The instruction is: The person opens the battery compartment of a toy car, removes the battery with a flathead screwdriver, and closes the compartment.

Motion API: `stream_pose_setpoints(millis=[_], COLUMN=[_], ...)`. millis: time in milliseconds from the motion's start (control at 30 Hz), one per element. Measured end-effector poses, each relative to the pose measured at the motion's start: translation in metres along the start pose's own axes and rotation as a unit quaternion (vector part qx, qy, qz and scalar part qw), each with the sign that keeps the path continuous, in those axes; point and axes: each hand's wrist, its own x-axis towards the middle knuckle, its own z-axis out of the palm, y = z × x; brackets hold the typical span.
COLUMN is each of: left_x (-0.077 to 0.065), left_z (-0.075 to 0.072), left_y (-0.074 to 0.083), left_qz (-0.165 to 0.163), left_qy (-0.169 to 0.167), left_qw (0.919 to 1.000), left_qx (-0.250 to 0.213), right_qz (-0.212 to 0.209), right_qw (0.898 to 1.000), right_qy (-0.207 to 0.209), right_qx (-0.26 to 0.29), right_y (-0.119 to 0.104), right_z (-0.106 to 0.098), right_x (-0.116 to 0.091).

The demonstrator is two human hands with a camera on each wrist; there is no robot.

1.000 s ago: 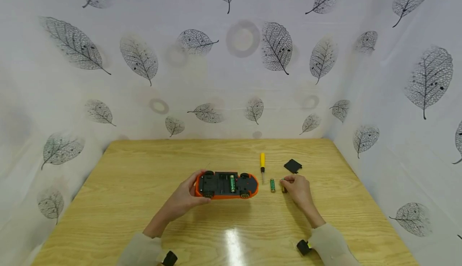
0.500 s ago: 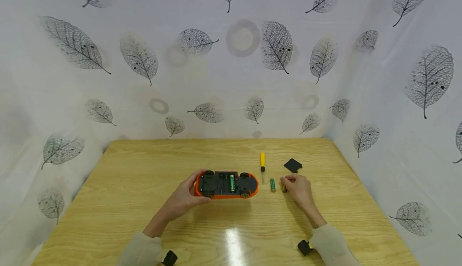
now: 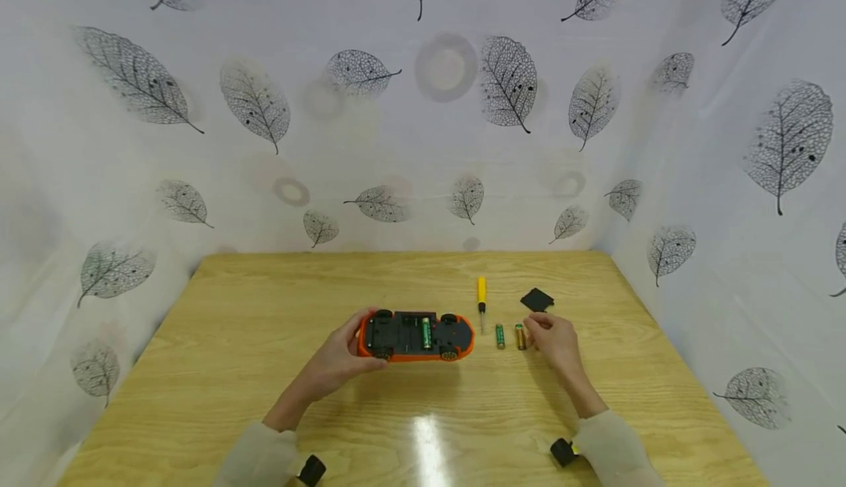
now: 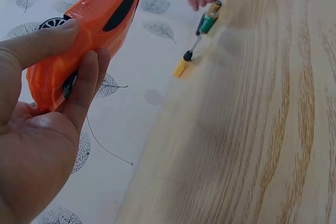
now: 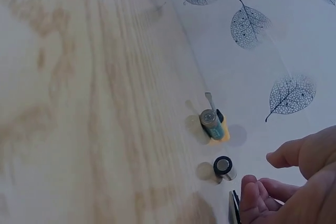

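Observation:
My left hand (image 3: 338, 366) grips the rear end of an orange toy car (image 3: 390, 336), held above the table with its black underside up. One green battery (image 3: 426, 333) sits in the open battery compartment. On the table stand or lie a green battery (image 3: 500, 336) and a gold-and-green battery (image 3: 520, 337), side by side. Right beside the second one is my right hand (image 3: 557, 341). In the right wrist view its thumb and fingers are apart with nothing between them, just off the battery (image 5: 224, 166). The left wrist view shows thumb and fingers around the car body (image 4: 89, 51).
A yellow-handled screwdriver (image 3: 482, 294) lies behind the loose batteries. To its right is a black battery cover (image 3: 537, 300), behind the right hand. A thin wire antenna (image 4: 107, 149) sticks out from the car. Leaf-patterned white cloth (image 3: 410, 127) surrounds the wooden table (image 3: 264, 296).
My right hand has let go of the gold-and-green battery and shifted slightly right, leaving it in full view. The left hand and car have stayed put.

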Motion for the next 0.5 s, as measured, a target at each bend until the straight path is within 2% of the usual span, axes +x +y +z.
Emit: stream_pose_setpoints(millis=[267, 500], left_x=[-0.001, -0.001], left_z=[0.001, 0.001], left_y=[0.001, 0.001], left_qz=[-0.003, -0.005], left_qy=[0.005, 0.005], left_qw=[1.0000, 1.0000], left_qx=[0.008, 0.006], right_qz=[-0.049, -0.089], right_qw=[0.999, 0.996], right_qy=[0.001, -0.006], right_qx=[-0.014, 0.014], right_y=[-0.015, -0.038], right_z=[-0.001, 0.011], right_x=[-0.001, -0.005])
